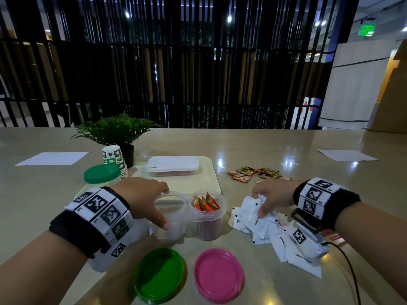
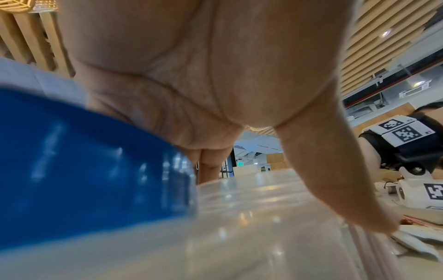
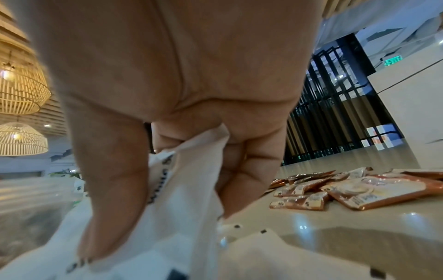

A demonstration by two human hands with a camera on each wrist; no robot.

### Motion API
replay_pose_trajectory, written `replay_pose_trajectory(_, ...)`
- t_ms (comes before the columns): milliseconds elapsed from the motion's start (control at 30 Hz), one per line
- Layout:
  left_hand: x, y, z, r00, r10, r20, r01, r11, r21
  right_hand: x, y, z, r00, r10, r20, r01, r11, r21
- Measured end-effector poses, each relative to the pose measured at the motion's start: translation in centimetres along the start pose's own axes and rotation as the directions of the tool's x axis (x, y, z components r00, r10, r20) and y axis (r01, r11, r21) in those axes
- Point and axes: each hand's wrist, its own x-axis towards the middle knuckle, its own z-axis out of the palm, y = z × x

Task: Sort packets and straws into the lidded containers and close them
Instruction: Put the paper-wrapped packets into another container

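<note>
in the head view, a clear twin-cup container (image 1: 189, 214) is seen standing open on the worktop (image 1: 286, 150), near the front edge. its right cup is filled with upright red packets (image 1: 206, 203); nothing can be made out in its left cup. the left hand (image 1: 143, 199) is laid over the left cup, with the fingers on the far rim and the thumb on the near wall, so the container is grasped. to the right, the right hand (image 1: 273, 197) is clenched around a bunch of white packets (image 1: 259, 219) drawn from a loose pile lying just beside the container. more red packets (image 1: 253, 173) are scattered further back on the worktop. a green lid (image 1: 159, 275) and a pink lid (image 1: 219, 275) are laid upside down side by side in front of the container. behind it, a cream tray (image 1: 207, 183) is seen carrying a closed white-lidded box (image 1: 172, 165). a jar with a green cap (image 1: 102, 175), a stack of paper cups (image 1: 113, 156) and a potted plant (image 1: 116, 130) are placed to the left.

in the left wrist view, the left hand (image 2: 191, 75) is seen from below, its thumb (image 2: 335, 180) pressed on the clear container (image 2: 263, 236); a blurred blue band (image 2: 95, 170) fills the left side.

in the right wrist view, white packets (image 3: 172, 199) are pinched between the thumb (image 3: 115, 189) and curled fingers (image 3: 244, 170) of the right hand (image 3: 179, 75), with red packets (image 3: 359, 189) lying on the worktop beyond.
</note>
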Motion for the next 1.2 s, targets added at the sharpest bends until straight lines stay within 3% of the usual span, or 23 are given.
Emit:
replay_pose_trajectory(367,-0.7,0.2,0.3,1.0,-0.026,-0.016,0.025,0.999,-0.033,-0.9,2.0,-1.1,0.993,-0.067,-0.095,0.076,0.993,0.094)
replay_pose_trajectory(600,-1.3,1.0,0.0,0.999,-0.039,0.005,0.039,0.988,-0.151,-1.2,2.3,-2.3,0.984,-0.103,-0.147,0.139,0.956,0.26)
replay_pose_trajectory(700,-1.6,1.9,-0.5,0.992,-0.007,-0.123,-0.011,0.989,-0.144,-1.3,2.2,-2.8,0.978,-0.112,-0.176,0.168,0.924,0.343)
replay_pose_trajectory(867,-2.4,4.8,-2.3,0.94,0.073,-0.332,-0.16,0.957,-0.243,-1.8,1.4,-3.5,0.965,-0.171,-0.201,0.25,0.835,0.49)
replay_pose_trajectory(1000,-2.1,8.3,-2.5,0.921,0.182,-0.343,-0.331,0.831,-0.447,-2.3,-0.4,-4.2,0.952,-0.25,-0.178,0.306,0.822,0.481)
replay_pose_trajectory(1200,-0.6,11.5,-1.8,0.876,0.287,-0.388,-0.479,0.413,-0.775,-3.2,-3.0,-4.3,0.914,-0.376,-0.153,0.395,0.737,0.549)
